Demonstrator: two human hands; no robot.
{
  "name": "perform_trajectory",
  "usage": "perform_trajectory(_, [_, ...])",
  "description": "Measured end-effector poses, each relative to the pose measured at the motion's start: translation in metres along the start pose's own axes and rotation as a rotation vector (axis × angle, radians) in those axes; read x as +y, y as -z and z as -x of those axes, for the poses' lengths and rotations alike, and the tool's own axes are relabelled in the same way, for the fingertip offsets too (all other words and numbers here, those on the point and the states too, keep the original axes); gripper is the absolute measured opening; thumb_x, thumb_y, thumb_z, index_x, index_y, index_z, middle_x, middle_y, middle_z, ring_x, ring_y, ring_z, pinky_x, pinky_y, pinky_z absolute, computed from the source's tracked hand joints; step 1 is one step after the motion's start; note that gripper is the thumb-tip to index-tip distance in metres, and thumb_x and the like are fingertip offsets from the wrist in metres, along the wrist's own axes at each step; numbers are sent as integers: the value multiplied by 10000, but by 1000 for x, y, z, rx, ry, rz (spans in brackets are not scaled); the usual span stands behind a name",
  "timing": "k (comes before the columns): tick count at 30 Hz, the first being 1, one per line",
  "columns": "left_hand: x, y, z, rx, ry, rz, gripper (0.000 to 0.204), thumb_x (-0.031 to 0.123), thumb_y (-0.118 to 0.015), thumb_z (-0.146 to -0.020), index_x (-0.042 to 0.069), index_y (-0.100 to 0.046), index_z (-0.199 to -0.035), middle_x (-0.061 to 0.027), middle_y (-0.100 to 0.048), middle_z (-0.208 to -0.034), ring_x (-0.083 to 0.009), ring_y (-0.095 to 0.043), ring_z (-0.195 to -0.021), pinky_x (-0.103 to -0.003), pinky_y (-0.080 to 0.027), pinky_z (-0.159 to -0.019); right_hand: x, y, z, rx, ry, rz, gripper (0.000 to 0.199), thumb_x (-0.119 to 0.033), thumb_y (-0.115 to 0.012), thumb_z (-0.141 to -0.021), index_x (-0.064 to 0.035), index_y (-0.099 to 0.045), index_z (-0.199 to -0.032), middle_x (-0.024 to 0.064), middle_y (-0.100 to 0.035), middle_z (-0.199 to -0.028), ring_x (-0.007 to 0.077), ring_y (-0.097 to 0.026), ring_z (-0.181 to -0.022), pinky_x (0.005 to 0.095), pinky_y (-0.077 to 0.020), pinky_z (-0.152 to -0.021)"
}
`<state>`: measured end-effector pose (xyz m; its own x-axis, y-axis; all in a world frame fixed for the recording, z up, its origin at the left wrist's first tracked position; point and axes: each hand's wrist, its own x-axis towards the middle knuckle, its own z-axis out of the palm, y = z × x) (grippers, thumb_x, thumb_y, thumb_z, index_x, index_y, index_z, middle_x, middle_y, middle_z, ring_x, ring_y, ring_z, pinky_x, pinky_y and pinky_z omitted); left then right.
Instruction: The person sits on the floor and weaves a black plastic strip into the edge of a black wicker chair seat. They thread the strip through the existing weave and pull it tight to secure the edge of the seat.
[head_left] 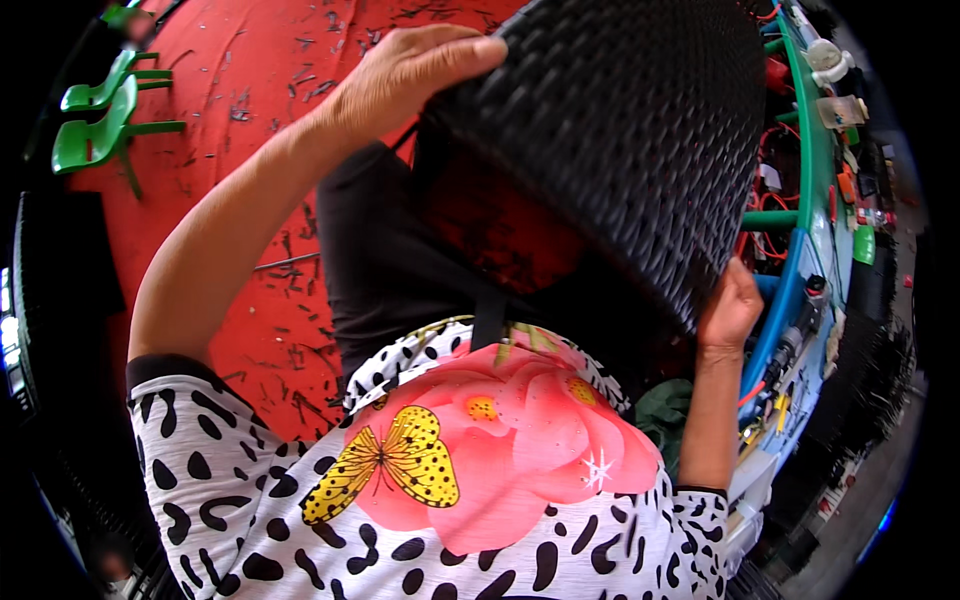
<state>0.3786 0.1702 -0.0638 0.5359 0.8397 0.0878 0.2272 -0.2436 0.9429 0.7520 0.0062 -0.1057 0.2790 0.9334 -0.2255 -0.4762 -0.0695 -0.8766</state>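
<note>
A large black woven rattan piece (630, 130), flat-sided like a panel or a furniture part, is tilted up in front of me over my lap. My left hand (425, 75) grips its far left corner, with the thumb lying along the woven top and the other fingers partly hidden. At the lower right edge, my right hand (732, 305) is closed on the same piece with bent fingers. The underside of the piece is mostly hidden in shadow.
Black scraps (300, 400) litter the red floor covering (225, 90). Green plastic chairs (95, 140) stand at the far left. To my right, close to my right hand, runs a table with a green and blue edge (808, 150), carrying a power tool (790, 345), jars and small tools.
</note>
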Motion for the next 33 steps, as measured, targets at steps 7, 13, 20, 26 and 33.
perform_trajectory(7, [-19,87,18,81,246,125,573,411,-580,-853,-18,-541,-1230,-83,-634,-1078,-153,-565,-1002,-304,-418,-892,-15,-90,-24,-417,-130,-135,548,-211,-487,-832,68,-410,-1298,170,-488,-1315,284,-449,-1224,379,-283,-1068])
perform_trajectory(13, [-56,134,67,626,96,103,358,322,-532,-910,8,-643,-1040,-46,-658,-924,-83,-593,-866,-261,-471,-768,-11,-132,-48,-489,-207,-265,488,-178,-485,-854,47,-432,-1284,167,-537,-1263,293,-522,-1155,425,-368,-1015])
perform_trajectory(20, [-190,84,93,624,439,-283,395,182,-768,-712,42,-626,-1053,-42,-662,-880,-106,-595,-719,-264,-478,-640,-7,-156,-49,-416,-213,-195,412,-212,-492,-906,24,-485,-1243,140,-584,-1201,264,-566,-1093,411,-415,-982])
perform_trajectory(26, [-210,6,20,830,53,-268,355,248,-722,-708,23,-625,-963,-191,-653,-841,-356,-632,-812,-402,-485,-704,-6,-164,-50,-188,-139,-101,255,-127,-525,-898,14,-552,-1109,117,-634,-1056,217,-630,-926,353,-508,-841])
perform_trajectory(33, [-200,20,15,615,66,-108,207,134,-711,-705,7,-645,-854,-59,-668,-745,-138,-624,-722,-329,-492,-657,-11,-170,-47,-277,50,-22,350,-128,-580,-879,23,-488,-1182,104,-605,-1087,200,-619,-937,339,-512,-847])
